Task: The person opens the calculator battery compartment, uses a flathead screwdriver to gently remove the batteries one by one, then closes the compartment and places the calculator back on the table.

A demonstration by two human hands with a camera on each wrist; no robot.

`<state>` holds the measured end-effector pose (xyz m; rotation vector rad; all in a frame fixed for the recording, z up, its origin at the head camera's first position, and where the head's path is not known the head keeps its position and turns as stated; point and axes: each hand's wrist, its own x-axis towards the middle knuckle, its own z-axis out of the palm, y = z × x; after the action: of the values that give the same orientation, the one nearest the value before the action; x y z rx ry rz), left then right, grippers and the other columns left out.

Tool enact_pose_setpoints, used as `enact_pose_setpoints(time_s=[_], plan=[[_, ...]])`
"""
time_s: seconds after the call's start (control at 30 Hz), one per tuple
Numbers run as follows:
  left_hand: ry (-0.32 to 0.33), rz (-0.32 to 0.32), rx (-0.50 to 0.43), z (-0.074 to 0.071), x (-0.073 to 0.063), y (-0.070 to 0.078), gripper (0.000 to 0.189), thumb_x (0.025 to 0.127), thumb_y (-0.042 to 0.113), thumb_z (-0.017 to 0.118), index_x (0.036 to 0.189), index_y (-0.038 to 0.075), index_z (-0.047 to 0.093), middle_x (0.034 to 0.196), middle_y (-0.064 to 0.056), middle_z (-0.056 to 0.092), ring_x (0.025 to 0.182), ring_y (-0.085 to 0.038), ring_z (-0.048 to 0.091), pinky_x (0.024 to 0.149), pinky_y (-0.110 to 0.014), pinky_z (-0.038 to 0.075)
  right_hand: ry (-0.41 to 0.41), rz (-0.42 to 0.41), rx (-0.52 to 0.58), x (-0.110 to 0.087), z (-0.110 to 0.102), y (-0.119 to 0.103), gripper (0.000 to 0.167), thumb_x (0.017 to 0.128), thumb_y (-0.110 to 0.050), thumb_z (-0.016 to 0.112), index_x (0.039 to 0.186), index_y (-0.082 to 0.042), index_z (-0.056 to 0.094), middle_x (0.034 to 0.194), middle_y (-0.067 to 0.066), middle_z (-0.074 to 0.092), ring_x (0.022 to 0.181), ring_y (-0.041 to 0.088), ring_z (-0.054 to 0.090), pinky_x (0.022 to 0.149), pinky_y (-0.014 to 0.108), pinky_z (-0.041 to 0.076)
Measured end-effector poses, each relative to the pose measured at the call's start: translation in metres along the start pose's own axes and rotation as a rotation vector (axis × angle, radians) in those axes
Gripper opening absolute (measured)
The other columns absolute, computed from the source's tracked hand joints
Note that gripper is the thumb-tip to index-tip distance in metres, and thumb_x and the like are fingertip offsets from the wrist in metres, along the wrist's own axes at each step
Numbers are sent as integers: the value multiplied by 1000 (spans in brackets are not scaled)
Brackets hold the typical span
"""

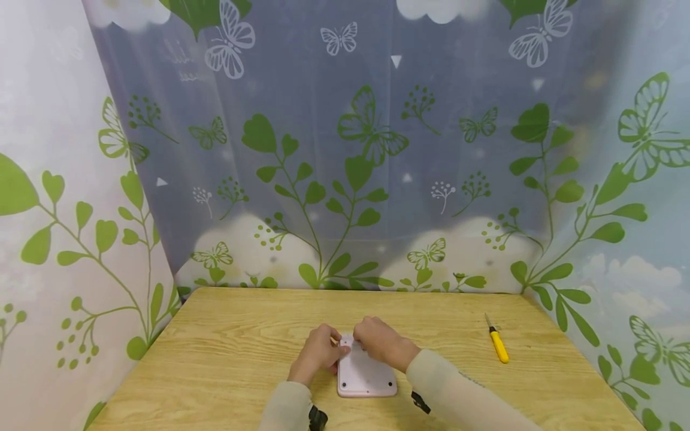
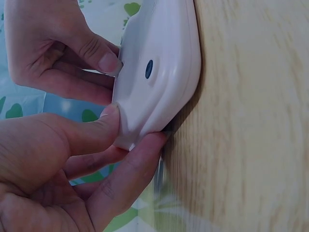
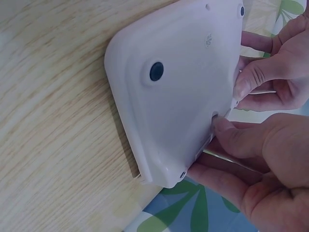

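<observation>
A pale pink calculator (image 1: 369,374) lies with its back up on the table, its keys out of sight. Dark round feet (image 3: 156,71) dot the back. My left hand (image 1: 319,353) pinches the far left corner, thumb on top and a finger against the side, as the left wrist view shows. At the far edge, my right hand (image 1: 381,341) grips the calculator. In the right wrist view its thumb presses into a small notch (image 3: 215,116) in the back, with fingers beneath the edge. The far edge looks slightly raised off the tabletop.
A screwdriver (image 1: 498,347) with a yellow handle lies on the wooden table (image 1: 237,359), well to the right of the hands. Curtains printed with leaves and butterflies (image 1: 334,197) hang behind the table and at both sides.
</observation>
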<state>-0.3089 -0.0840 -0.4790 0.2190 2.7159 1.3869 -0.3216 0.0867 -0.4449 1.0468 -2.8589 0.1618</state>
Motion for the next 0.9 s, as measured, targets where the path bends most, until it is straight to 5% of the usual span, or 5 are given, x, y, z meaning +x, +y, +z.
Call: enact_pose_setpoints(time_s=[0.2, 0.5, 0.9], plan=[[-8, -8, 4, 0, 0, 0, 30, 94, 6, 74, 117, -11, 65, 84, -16, 68, 56, -22, 71, 51, -33, 61, -10, 3, -17, -1, 0, -1, 14, 92, 2, 72, 82, -5, 76, 75, 6, 73, 62, 3, 53, 53, 17, 40], [-14, -13, 6, -1, 1, 1, 31, 95, 8, 74, 118, -11, 64, 85, -16, 69, 54, -21, 70, 50, -31, 60, -10, -35, -77, 2, 2, 0, 12, 91, 3, 73, 93, -7, 79, 84, 4, 77, 76, 11, 71, 61, 18, 53], [-7, 8, 13, -1, 1, 1, 30, 94, 5, 74, 116, -12, 65, 86, -19, 70, 55, -23, 71, 51, -32, 61, -25, -41, -66, -1, 2, -4, 22, 90, 6, 74, 103, -11, 79, 94, 3, 79, 81, 10, 73, 62, 17, 51]])
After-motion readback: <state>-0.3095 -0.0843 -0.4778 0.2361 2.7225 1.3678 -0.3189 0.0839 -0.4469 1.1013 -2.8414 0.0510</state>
